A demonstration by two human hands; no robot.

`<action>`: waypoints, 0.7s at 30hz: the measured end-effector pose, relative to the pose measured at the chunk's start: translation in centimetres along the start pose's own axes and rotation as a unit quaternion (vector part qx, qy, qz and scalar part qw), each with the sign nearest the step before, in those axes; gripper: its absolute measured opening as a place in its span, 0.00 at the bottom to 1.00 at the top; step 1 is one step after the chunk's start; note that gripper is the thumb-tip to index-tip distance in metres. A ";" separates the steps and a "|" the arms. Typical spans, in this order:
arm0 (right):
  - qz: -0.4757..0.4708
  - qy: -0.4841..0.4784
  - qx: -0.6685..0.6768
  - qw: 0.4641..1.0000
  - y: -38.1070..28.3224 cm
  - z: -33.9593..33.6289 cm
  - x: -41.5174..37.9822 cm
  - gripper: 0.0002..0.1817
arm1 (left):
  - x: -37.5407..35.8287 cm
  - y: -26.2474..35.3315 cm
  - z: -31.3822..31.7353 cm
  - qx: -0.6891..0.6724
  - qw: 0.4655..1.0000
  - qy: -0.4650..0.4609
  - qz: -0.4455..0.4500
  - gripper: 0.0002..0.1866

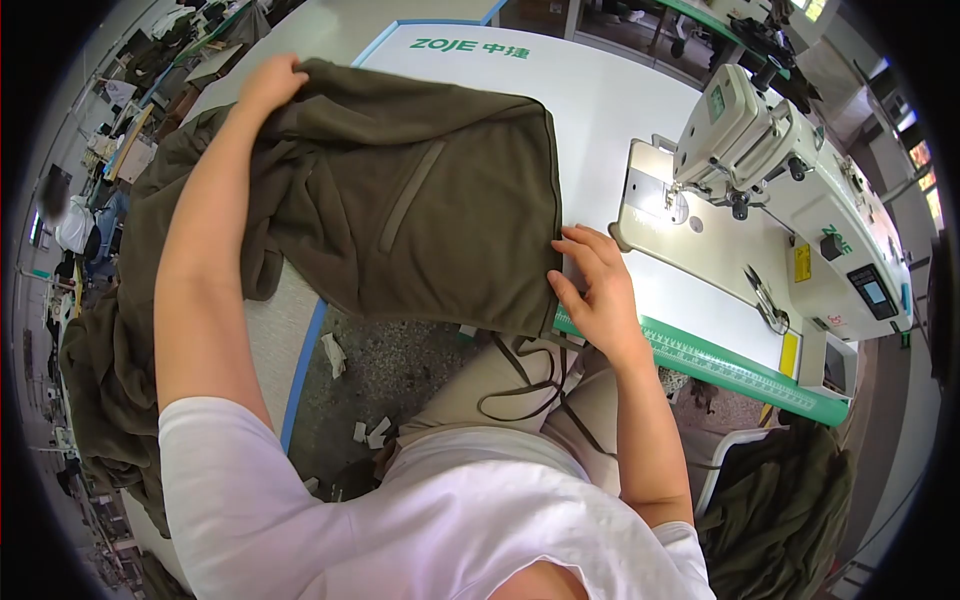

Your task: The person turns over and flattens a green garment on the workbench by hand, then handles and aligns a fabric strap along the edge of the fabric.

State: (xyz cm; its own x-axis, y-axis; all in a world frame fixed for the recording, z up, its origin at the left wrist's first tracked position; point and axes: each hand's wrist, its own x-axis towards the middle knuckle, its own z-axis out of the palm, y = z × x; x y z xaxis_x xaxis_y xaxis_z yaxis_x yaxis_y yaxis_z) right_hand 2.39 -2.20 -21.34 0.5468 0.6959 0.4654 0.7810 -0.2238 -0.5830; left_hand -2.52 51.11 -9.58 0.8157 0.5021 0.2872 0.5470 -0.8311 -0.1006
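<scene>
A dark olive fleece garment (460, 220) lies spread over the white sewing table, with a slanted pocket opening (412, 197) facing up. Its bulk hangs down on the left side. My left hand (272, 85) is closed on the far upper edge of the fleece, the fingertips partly hidden by cloth. At the right-hand hem, my right hand (597, 285) rests with thumb and fingers apart, their tips touching the bound edge. The sewing machine (745, 150) stands to the right of this hand, its needle area apart from the fleece.
Thread snips (765, 300) lie on the machine bed. A green ruler strip (720, 365) runs along the table's front edge. More dark olive fabric (780, 500) sits at lower right. Scraps (372, 432) lie on the floor, and a grey side table (265, 340) stands at left.
</scene>
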 end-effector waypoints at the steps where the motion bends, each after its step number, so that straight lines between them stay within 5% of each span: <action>1: 0.003 -0.001 -0.001 1.000 0.0 0.0 -0.1 0.18 | 0.5 -0.3 -0.2 -0.002 1.000 -0.002 0.002 0.19; 3: -0.003 0.001 -0.008 1.000 -0.3 0.0 0.0 0.17 | 1.4 -0.4 -2.3 -0.065 0.991 0.120 -0.011 0.17; 11: -0.011 -0.001 -0.026 1.000 -0.6 0.2 0.0 0.16 | 2.8 9.8 -13.0 -0.169 0.971 0.165 -0.025 0.29; 13: -0.014 0.001 -0.026 1.000 -0.6 0.2 0.0 0.15 | 2.6 12.2 -12.4 -0.208 0.938 0.234 0.146 0.29; 17: -0.004 -0.006 -0.019 1.000 -0.4 0.2 -0.1 0.15 | 1.7 15.2 -7.8 -0.128 0.901 0.326 0.256 0.23; 19: -0.007 -0.005 -0.020 1.000 -0.4 0.1 -0.2 0.15 | -1.3 16.3 -7.8 -0.128 0.954 0.042 0.266 0.21; 21: -0.010 -0.004 -0.017 1.000 -0.4 0.1 0.0 0.15 | -3.0 15.3 -5.7 -0.154 0.942 0.030 0.297 0.16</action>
State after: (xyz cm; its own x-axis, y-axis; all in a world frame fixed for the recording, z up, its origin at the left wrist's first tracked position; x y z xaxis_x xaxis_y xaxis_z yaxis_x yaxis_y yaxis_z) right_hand 2.03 -2.03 -21.23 0.5296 0.7055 0.4710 0.8011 -0.2334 -0.5512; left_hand 2.36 35.54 -6.51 0.9432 -0.0799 0.3225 -0.0904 -0.9957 0.0179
